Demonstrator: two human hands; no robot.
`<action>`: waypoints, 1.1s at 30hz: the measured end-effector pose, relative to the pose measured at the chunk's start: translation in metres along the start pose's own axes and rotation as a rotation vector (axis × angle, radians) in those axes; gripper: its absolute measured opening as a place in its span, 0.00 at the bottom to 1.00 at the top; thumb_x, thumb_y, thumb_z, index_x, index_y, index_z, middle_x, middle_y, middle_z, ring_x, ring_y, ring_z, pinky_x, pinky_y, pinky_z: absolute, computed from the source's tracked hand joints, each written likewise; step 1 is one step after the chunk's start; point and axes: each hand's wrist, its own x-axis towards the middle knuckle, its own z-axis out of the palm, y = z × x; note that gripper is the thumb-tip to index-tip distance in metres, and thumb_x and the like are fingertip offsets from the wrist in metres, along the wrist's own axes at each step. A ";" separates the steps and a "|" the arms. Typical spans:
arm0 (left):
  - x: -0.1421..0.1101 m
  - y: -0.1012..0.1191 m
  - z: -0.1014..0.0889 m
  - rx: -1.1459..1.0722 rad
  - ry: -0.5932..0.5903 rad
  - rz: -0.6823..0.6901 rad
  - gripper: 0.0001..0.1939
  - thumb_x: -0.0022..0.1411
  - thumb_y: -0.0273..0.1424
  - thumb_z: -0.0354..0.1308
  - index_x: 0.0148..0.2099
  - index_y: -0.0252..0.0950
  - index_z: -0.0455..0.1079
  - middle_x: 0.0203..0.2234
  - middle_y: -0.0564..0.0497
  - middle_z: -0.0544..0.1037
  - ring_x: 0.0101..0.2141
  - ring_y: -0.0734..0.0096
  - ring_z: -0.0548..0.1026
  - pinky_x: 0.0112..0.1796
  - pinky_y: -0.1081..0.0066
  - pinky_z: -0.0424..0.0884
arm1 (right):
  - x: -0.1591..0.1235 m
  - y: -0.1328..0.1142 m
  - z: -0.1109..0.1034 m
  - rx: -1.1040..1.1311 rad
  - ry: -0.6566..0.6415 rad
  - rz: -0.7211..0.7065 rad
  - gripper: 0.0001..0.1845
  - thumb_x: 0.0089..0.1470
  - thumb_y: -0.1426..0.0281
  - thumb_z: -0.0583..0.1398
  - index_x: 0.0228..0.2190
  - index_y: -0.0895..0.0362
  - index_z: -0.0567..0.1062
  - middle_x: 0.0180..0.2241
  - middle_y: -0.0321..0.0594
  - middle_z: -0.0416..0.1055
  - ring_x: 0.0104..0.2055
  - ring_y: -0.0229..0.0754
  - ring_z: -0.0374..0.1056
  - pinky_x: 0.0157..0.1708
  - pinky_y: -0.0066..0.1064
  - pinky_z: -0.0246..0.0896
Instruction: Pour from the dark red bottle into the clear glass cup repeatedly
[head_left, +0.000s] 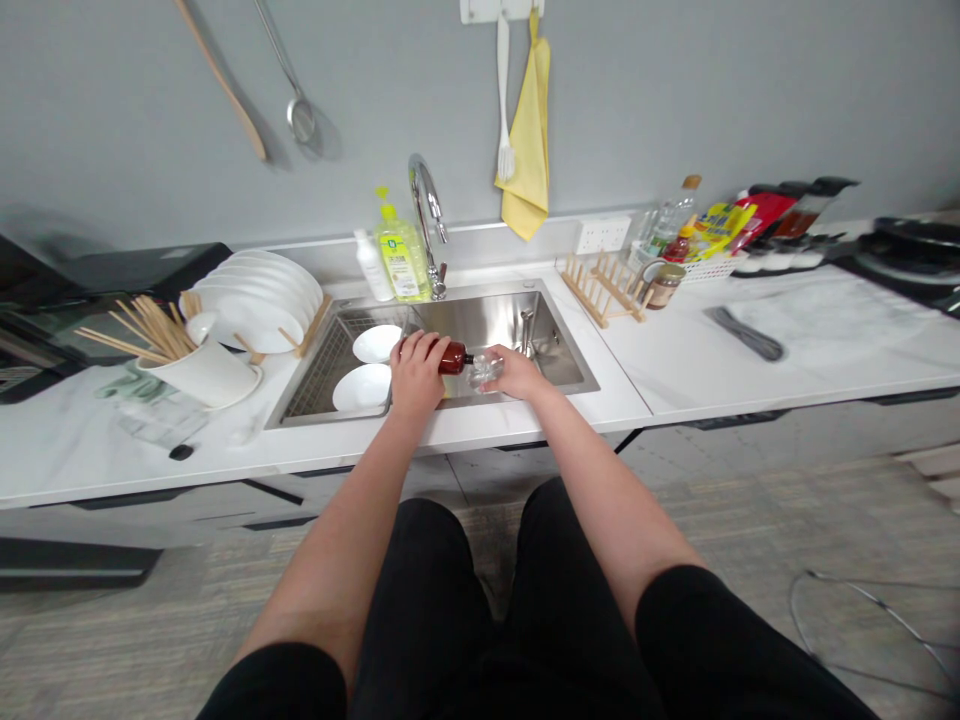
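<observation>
- While my left hand [416, 372] and right hand [517, 373] work together above the stainless steel sink [487, 318], I bring a dark red bottle [452, 357] and a clear container [485, 371] end to end. I judge this to be the step in hand.
- My left hand is closed around the dark red bottle, fingers curled over its body and not spread.
- My right hand is cupped around the clear container, pinching it from the side. Some of my fingers are hidden behind it, so I cannot tell exactly how they sit.
- The bottle lies nearly level, with its black neck [469, 358] pointing right and touching or almost touching the clear container. The picture is too blurred to tell which, or whether the container is glass or plastic.
- Holding the two so close calls for steady hands and a careful line between neck and container.
- Both things are inside my grip, over the sink's front edge and clear of its floor.
- Just left of my hands, a white bowl [377, 343] and a white plate [362, 388] rest on a wire rack [319, 365].
- Behind them stand a chrome faucet [424, 200] and a yellow-green dish soap bottle [401, 255].
</observation>
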 end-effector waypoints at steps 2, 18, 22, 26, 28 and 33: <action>0.000 0.000 0.000 -0.008 0.006 0.002 0.31 0.70 0.25 0.58 0.73 0.45 0.76 0.69 0.40 0.78 0.74 0.41 0.67 0.75 0.40 0.56 | 0.000 0.000 0.000 0.010 0.002 -0.002 0.38 0.40 0.66 0.84 0.53 0.48 0.80 0.54 0.40 0.84 0.56 0.55 0.82 0.62 0.50 0.76; 0.000 0.000 0.001 0.015 0.012 0.008 0.31 0.71 0.25 0.57 0.73 0.45 0.76 0.69 0.40 0.79 0.73 0.41 0.68 0.75 0.39 0.56 | -0.001 -0.004 -0.002 0.004 0.006 -0.002 0.39 0.39 0.68 0.84 0.53 0.49 0.80 0.54 0.41 0.84 0.55 0.55 0.82 0.62 0.51 0.76; 0.000 0.000 0.001 0.016 0.018 0.011 0.31 0.71 0.25 0.56 0.73 0.44 0.76 0.69 0.40 0.79 0.73 0.41 0.68 0.75 0.40 0.57 | -0.001 -0.003 -0.002 0.006 0.002 -0.006 0.39 0.39 0.67 0.84 0.53 0.48 0.80 0.54 0.41 0.84 0.56 0.56 0.82 0.62 0.52 0.76; 0.000 0.000 0.001 0.024 0.019 0.014 0.31 0.71 0.25 0.57 0.73 0.45 0.76 0.69 0.40 0.79 0.73 0.41 0.69 0.75 0.39 0.56 | 0.000 -0.002 -0.001 0.014 0.005 -0.004 0.39 0.39 0.68 0.84 0.53 0.49 0.80 0.54 0.41 0.84 0.56 0.55 0.82 0.64 0.53 0.75; 0.000 0.000 0.001 0.023 0.024 0.019 0.31 0.71 0.25 0.57 0.73 0.45 0.76 0.69 0.41 0.79 0.73 0.41 0.68 0.75 0.40 0.56 | 0.000 -0.002 -0.001 0.020 0.004 -0.002 0.39 0.39 0.68 0.84 0.53 0.48 0.80 0.54 0.41 0.84 0.56 0.55 0.82 0.64 0.53 0.75; 0.000 0.000 0.001 0.012 0.014 0.011 0.32 0.71 0.24 0.57 0.74 0.45 0.75 0.69 0.41 0.79 0.73 0.41 0.68 0.76 0.39 0.55 | -0.001 -0.004 -0.002 0.022 -0.003 0.004 0.38 0.39 0.68 0.84 0.52 0.47 0.80 0.54 0.40 0.84 0.56 0.56 0.82 0.62 0.53 0.76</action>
